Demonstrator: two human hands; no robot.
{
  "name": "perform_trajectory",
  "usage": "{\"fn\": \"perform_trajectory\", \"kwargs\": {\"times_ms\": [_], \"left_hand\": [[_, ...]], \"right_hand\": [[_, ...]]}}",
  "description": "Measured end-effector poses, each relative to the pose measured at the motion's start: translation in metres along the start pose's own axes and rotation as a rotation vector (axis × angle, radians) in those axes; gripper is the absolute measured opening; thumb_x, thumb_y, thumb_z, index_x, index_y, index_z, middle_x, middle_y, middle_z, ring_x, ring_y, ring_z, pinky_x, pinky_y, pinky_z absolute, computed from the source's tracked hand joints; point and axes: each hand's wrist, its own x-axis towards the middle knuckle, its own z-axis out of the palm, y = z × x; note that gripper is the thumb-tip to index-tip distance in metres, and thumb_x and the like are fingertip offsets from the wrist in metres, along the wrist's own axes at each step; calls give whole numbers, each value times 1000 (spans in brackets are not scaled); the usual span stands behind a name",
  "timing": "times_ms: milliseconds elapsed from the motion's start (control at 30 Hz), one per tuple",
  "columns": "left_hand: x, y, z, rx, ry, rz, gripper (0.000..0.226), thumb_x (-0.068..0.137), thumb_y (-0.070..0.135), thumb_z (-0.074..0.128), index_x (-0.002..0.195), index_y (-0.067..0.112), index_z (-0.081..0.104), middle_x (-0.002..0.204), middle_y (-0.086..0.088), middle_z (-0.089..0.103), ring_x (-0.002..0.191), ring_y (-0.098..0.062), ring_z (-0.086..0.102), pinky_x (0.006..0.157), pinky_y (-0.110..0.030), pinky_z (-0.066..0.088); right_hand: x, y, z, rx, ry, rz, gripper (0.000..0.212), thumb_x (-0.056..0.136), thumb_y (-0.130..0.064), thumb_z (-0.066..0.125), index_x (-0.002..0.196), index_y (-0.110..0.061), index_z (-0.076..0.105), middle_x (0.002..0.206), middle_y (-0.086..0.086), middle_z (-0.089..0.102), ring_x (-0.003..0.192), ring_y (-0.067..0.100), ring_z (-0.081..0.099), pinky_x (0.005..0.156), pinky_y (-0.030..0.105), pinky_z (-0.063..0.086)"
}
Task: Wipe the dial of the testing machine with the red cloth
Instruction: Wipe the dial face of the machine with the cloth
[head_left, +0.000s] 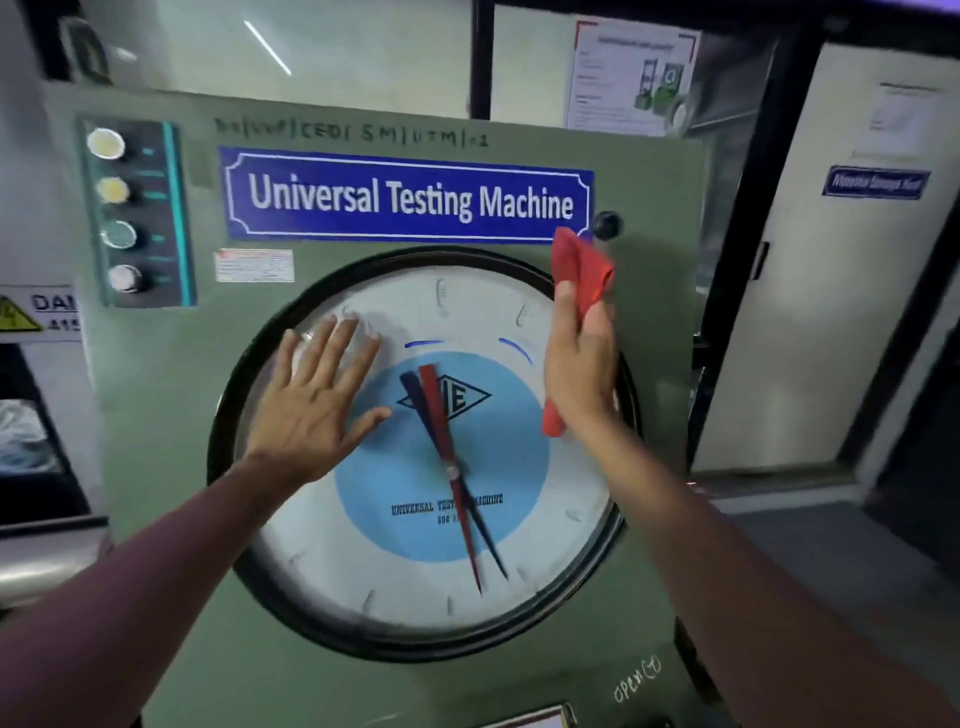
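The big round dial (415, 587) has a black rim, a white face, a blue centre disc and red and dark pointers. It fills the front of the green testing machine (156, 415). My left hand (317, 400) lies flat with fingers spread on the dial's upper left glass. My right hand (579, 364) grips the red cloth (582, 265) at the dial's upper right edge. One end of the cloth sticks up over the rim and another end hangs below my palm.
A blue "Universal Testing Machine" sign (410, 200) sits above the dial, with a black knob (607, 225) at its right end. A panel of indicator lamps (124, 213) is at the upper left. A white door (841, 260) stands to the right.
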Motion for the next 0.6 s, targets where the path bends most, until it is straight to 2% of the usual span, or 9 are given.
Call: {"fn": "perform_trajectory", "kwargs": {"times_ms": [67,100,167,267,333,467,600], "left_hand": [[0,-4,19,64,97,28,85,100,70,27,169,21,13,178,-14,12,165,-34,10,132,-61,4],[-1,-8,28,88,153,33,85,101,68,29,169,20,14,178,-14,13,165,-34,11,132,-61,5],[-3,-12,38,107,246,39,84,102,64,32,169,16,15,178,-12,12,165,-33,13,132,-60,6],[-2,-12,40,67,299,33,81,104,56,31,169,11,11,179,-8,7,165,-29,13,133,-57,5],[-3,-10,37,35,313,2,78,105,49,32,168,7,11,177,-13,14,164,-30,18,133,-56,7],[-6,-10,32,-63,358,-61,79,101,44,31,164,-2,20,172,-24,24,162,-35,21,133,-54,10],[-6,-11,28,-69,329,-36,81,99,44,33,164,-2,20,173,-23,22,163,-35,17,133,-55,11]], "right_hand": [[-16,31,14,-259,-80,-314,54,107,-41,49,148,-8,61,147,14,63,132,33,61,112,45,47],[-28,49,24,-412,-145,-412,58,107,-40,51,157,-9,53,161,15,53,146,35,52,121,51,40],[-54,80,37,-636,-228,-463,76,105,-53,51,167,-12,36,177,13,31,165,35,26,133,60,18],[-67,91,53,-699,-164,-445,95,100,-75,35,171,-13,24,181,11,19,169,34,11,133,65,9],[-65,70,74,-690,-212,-505,102,97,-82,29,172,-14,19,182,11,13,169,34,6,132,67,5],[-90,28,122,-597,-429,-839,110,89,-87,45,171,-16,23,182,8,15,170,29,5,132,66,6],[-106,50,95,-642,-561,-955,107,91,-87,42,172,-20,23,182,2,15,170,23,4,134,63,9]]}}
